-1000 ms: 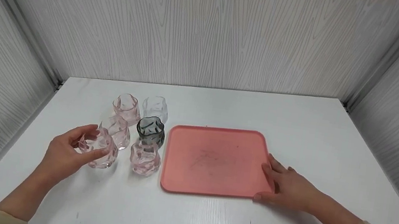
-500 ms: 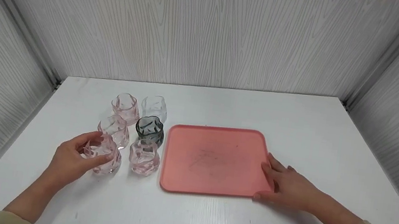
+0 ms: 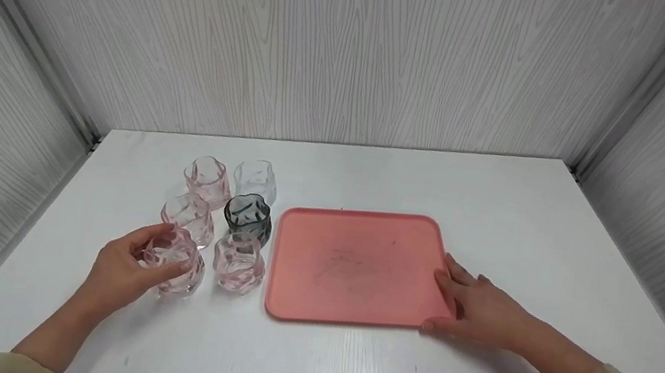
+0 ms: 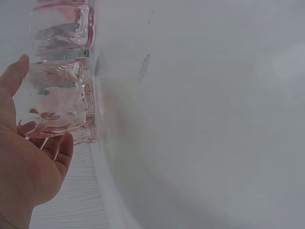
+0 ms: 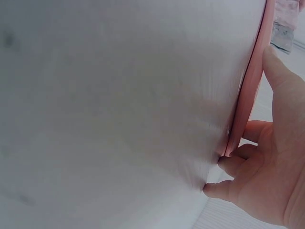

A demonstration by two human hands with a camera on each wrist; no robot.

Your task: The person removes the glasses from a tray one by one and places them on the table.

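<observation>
My left hand holds a clear pink-tinted glass tumbler with a wavy wall, thumb on the near side and fingers round the far side. In the left wrist view the tumbler stands upright in the hand, its base close to the table. My right hand grips the right end of a flat pink tray, thumb at the near corner and fingers along the right rim. The right wrist view shows the thumb and fingers of the right hand against the tray's edge, with two fingertips low at the table.
Beside the held tumbler, left of the tray, stand more tumblers: a front pink one, a dark grey one, a clear one, and two pink ones on the left. Pale wood-grain panels enclose the white table.
My left hand has brought the pink tumbler rightward and toward the near side, into line with the left row of tumblers. The right hand and tray keep their place.
</observation>
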